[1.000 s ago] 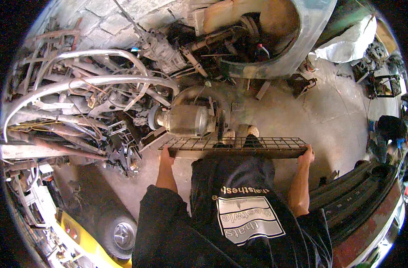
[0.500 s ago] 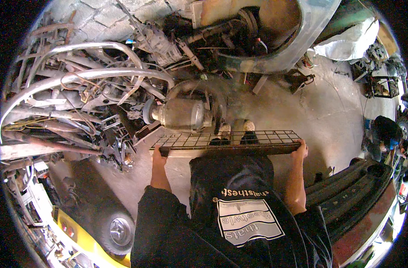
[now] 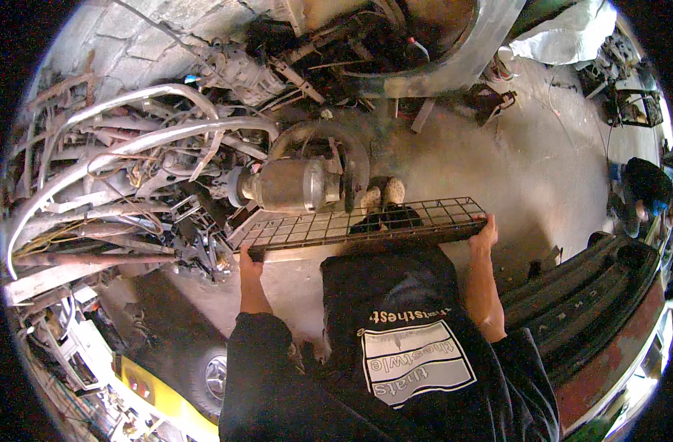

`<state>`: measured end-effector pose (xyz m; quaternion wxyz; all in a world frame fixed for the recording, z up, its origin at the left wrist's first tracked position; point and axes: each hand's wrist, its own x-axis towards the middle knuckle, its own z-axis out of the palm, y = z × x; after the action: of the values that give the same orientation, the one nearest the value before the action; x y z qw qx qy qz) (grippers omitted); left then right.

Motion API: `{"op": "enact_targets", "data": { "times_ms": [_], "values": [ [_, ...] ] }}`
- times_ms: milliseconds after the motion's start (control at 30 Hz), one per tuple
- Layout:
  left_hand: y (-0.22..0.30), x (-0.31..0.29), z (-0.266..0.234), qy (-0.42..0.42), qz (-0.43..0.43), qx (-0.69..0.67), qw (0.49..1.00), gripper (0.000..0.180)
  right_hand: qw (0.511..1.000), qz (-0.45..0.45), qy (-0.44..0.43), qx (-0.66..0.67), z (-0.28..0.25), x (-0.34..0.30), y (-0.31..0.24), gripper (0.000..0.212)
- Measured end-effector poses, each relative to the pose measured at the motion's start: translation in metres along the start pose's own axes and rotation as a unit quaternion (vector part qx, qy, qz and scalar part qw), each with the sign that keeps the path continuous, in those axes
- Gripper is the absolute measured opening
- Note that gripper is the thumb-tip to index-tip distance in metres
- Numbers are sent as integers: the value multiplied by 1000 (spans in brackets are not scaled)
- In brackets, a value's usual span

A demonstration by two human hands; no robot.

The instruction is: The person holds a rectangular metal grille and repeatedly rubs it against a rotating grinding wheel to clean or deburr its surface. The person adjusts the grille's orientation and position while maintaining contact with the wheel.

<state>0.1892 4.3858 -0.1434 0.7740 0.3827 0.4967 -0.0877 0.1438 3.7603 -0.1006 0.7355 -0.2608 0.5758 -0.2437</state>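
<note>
A long wire grid rack (image 3: 381, 242) with a dark, solid near edge stretches across in front of my body, gripped at both ends. My left hand (image 3: 251, 265) is closed around its left end. My right hand (image 3: 484, 233) is closed on the right end, which sits slightly farther away than the left. Through the mesh my legs and my light spotted shoes (image 3: 393, 191) show on the concrete floor. Beyond the rack's left half lies a worn metal cylinder (image 3: 286, 186) beside a dark tire (image 3: 357, 158).
Bent metal tubes and scrap (image 3: 152, 136) pile up on the left. A large curved body panel (image 3: 454, 77) stands ahead. Long black bumper-like parts (image 3: 580, 309) lie to the right, and a yellow car part (image 3: 156, 394) is behind left. A crouching person (image 3: 646, 191) is at far right.
The rack has turned, its right end farther away and its left end nearer, with more of its mesh showing. My feet have shifted closer together, and the surroundings have turned a little in view.
</note>
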Motion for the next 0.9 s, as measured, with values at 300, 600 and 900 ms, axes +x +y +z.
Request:
{"op": "enact_targets", "data": {
  "times_ms": [300, 600, 900],
  "values": [
    [-2, 2, -2, 10, 47, 72, 996, 8, 1000, -7, 12, 9, -6, -10, -7, 14],
    [-14, 10, 26, 73, 26, 12, 997, 11, 999, -41, 4, 9, 1, -8, -15, 8],
    [-13, 2, 33, 96, 4, 62, 993, 11, 997, -70, 36, -7, -8, 10, -8, 11]
  ]
}}
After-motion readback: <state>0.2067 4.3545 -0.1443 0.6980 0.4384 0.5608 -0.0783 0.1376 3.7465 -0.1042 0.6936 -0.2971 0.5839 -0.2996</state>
